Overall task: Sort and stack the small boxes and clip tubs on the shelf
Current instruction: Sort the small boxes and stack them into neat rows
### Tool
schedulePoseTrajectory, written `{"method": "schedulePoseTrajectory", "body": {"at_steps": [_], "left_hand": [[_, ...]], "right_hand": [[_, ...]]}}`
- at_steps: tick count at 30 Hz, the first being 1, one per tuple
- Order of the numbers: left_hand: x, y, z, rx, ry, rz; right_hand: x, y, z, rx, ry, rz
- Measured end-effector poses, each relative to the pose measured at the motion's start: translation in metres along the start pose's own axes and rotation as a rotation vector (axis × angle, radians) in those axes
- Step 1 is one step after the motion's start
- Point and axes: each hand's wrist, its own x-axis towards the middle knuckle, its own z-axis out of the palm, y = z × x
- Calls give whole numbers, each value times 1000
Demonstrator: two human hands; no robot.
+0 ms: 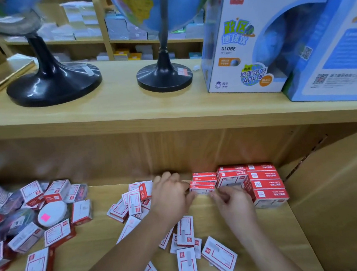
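On the lower wooden shelf (201, 214) a short stack of flat red-and-white boxes (202, 183) stands at the back. My left hand (171, 194) presses against its left end and my right hand (231, 199) pinches its front right corner. Right of it stands a taller stack of bigger red boxes (262, 184) against the side wall. Several flat boxes (185, 231) lie scattered between and under my forearms. At the left lies a jumbled heap of thicker boxes (57, 232) with a round clip tub (52, 213) bearing a pink sticker.
A cardboard panel (338, 197) closes the shelf's right side. The upper shelf (128, 109) carries two globes on black bases (54, 85) (164, 76) and blue globe cartons (251, 44). Its front edge overhangs the lower shelf.
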Motion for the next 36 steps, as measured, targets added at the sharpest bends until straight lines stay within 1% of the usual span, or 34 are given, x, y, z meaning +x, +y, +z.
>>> {"method": "schedulePoseTrajectory", "body": {"at_steps": [3, 8, 11, 15, 16, 18, 19, 21, 23, 25, 27, 31, 34, 36], "left_hand": [[4, 9, -3, 0, -22, -27], [6, 12, 0, 1, -5, -26], [5, 10, 4, -56, 12, -24], [5, 6, -2, -135, -46, -29], [2, 3, -7, -167, -38, -25], [-9, -3, -25, -273, 27, -15], [-18, -6, -34, -325, 40, -11], [-45, -9, -49, -353, -19, 13], [-72, -8, -50, -226, -96, 54], [-87, -5, -46, -80, -137, 72], [-93, -1, -40, -34, -114, 67], [-96, 1, -38, -69, -124, 28], [-101, 1, -36, -98, -106, 11], [-102, 1, -33, -169, -124, -34]], "right_hand": [[-3, 2, 4, -14, 46, -42], [1, 2, 7, -79, 28, -54], [3, 1, 7, -70, 17, -28], [-4, 1, 0, -29, -21, 6], [-9, 0, -5, 8, -34, 17], [-24, -1, -21, 102, -100, 55], [-33, -1, -29, 123, -171, 65], [-53, 5, -44, 106, -349, 65], [-73, 9, -52, 9, -462, 54], [-91, 9, -53, -73, -499, 13], [-105, 3, -51, -28, -475, 32], [-119, 0, -51, 38, -337, 78], [-120, -2, -55, 200, -290, 207], [-117, 1, -54, 325, -235, 284]]}}
